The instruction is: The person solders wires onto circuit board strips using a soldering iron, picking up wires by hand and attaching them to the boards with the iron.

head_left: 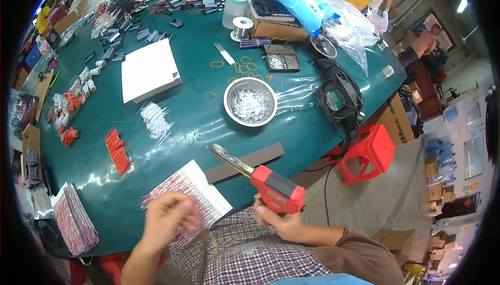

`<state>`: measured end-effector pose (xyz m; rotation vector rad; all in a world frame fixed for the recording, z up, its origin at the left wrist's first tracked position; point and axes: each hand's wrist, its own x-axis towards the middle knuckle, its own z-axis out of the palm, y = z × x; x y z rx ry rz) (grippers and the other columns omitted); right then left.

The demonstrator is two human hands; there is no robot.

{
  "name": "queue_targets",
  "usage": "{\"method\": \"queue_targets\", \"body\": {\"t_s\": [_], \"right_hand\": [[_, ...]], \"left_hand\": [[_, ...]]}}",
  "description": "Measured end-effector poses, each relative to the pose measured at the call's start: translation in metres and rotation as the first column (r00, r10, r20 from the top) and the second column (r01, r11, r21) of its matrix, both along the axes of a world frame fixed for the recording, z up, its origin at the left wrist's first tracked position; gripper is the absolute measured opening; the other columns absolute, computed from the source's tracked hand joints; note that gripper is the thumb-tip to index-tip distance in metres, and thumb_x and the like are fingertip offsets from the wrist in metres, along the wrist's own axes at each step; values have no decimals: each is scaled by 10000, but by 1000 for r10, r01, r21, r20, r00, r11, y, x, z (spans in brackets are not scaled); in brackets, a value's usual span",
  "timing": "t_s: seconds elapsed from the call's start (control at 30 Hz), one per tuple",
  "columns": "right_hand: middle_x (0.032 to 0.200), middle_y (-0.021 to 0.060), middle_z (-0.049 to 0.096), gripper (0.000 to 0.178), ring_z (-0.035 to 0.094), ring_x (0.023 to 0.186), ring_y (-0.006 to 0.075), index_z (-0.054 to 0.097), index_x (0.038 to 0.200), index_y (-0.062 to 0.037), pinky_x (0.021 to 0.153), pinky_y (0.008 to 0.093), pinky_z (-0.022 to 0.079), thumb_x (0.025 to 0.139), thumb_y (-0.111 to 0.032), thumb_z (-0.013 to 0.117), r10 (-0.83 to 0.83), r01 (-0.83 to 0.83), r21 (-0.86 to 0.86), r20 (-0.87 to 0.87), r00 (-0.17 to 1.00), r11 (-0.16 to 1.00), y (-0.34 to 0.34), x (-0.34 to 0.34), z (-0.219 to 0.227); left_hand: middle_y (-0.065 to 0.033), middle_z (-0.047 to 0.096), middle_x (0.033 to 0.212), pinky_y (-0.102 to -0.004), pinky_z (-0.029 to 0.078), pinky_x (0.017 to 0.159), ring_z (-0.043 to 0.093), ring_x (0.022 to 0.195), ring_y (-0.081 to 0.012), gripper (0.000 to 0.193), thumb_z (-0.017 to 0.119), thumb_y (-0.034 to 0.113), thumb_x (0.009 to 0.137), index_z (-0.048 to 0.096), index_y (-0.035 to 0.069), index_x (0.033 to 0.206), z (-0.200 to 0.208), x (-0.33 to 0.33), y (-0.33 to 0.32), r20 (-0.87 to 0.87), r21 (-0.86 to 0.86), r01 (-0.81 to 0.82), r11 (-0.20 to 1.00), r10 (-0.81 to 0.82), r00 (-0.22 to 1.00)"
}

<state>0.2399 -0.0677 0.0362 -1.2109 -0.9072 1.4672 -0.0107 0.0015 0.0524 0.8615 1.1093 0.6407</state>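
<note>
Nearby, before the metal bowl (pixel 250 124) and to its left, the left hand (pixel 169 216) is held over a wire-covered sheet (pixel 200 188); whether its grip is clenched cannot be told. Directly before the bowl, a red soldering gun (pixel 275 191) is clasped by the right hand (pixel 284 226). Beyond the bowl, a spool (pixel 241 28) is stood.

Printed marks and labels, the small ones too fine to read.
The blue plastic package (pixel 297 3) on the tabletop (pixel 192 102) carries a patch of small dark print; the brown cardboard box (pixel 388 122) behind the red stool (pixel 376 147) shows dark lettering turned on its side; a round green label (pixel 334 100) marks the black fan's (pixel 345 84) hub; a small pale label (pixel 275 196) sits on the red soldering gun (pixel 291 197).
</note>
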Motion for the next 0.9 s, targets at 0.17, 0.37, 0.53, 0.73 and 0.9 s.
{"method": "queue_targets", "body": {"t_s": [0.17, 0.37, 0.53, 0.73, 0.9], "right_hand": [[1008, 44, 577, 412, 563, 928, 114, 454, 1242, -14, 808, 263, 460, 866, -66, 616, 180, -234, 214, 244, 953, 948, 3, -8, -25], [1067, 75, 586, 473, 554, 998, 120, 421, 1272, 19, 866, 268, 435, 852, -53, 627, 316, -409, 221, 360, 878, 885, 10, -8, -8], [1080, 91, 586, 465, 567, 986, 131, 420, 1267, 26, 864, 260, 436, 848, -18, 618, 268, -319, 234, 227, 936, 918, 6, -10, -5], [1198, 118, 503, 440, 516, 1065, 164, 454, 1238, 13, 911, 289, 408, 837, -28, 628, 237, -273, 222, 174, 956, 936, 8, -7, -9], [1175, 96, 484, 390, 523, 1048, 185, 485, 1193, -2, 913, 302, 408, 834, -42, 633, 211, -270, 209, 266, 941, 940, 1, 8, -14]], "left_hand": [[-170, 665, 885, -266, 558, 611, 684, 740, -230, 192, 557, 102, 917, 595, -64, 1005, -11, 28, -14, 120, -175, 159, 972, -139, 983], [-162, 663, 889, -263, 556, 616, 684, 754, -229, 212, 553, 113, 922, 601, -65, 1026, -20, 34, -13, 155, -232, 209, 950, -176, 972], [-153, 662, 886, -244, 551, 610, 683, 757, -220, 211, 547, 110, 926, 598, -64, 1033, -19, 39, -14, 163, -213, 199, 957, -166, 973], [-124, 668, 872, -242, 545, 604, 677, 754, -175, 198, 563, 104, 917, 600, -51, 1034, -12, 37, -18, 63, -105, 185, 977, -179, 982], [-93, 650, 702, -291, 489, 544, 641, 622, -225, 106, 684, 33, 759, 659, 22, 861, -10, 28, -16, -612, 661, 447, 603, 87, 786]]}}
